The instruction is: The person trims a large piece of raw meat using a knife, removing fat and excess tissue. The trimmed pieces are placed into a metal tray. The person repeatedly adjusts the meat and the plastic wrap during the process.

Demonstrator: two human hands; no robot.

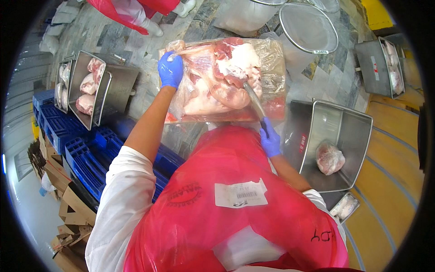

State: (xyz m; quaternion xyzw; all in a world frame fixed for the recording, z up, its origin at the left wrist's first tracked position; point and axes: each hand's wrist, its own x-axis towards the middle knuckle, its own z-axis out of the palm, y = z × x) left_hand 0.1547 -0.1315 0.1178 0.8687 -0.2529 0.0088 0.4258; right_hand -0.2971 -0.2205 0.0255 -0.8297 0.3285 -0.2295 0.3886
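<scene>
A large cut of raw meat (pixel 199 93), pink with white fat, lies on a plastic-covered block-like surface (pixel 274 72) in front of me. My left hand (pixel 171 71), in a blue glove, is closed at the meat's left edge. Clear plastic film (pixel 178 103) hangs beside that hand; whether it is gripped too, I cannot tell. In my blue-gloved right hand (pixel 270 138) is a knife (pixel 255 100) held by its handle. Its blade slants up and left, with the tip against the meat's right part, under a fatty flap.
Metal tubs (pixel 122 84) with bagged meat stand at left, beside blue pallets (pixel 93 165) and cardboard boxes (pixel 74 206). A metal tub (pixel 349 124) with one meat piece stands at right, another (pixel 369 63) farther off. Hoop-framed clear bags (pixel 308 28) and a red-aproned person (pixel 131 11) are beyond.
</scene>
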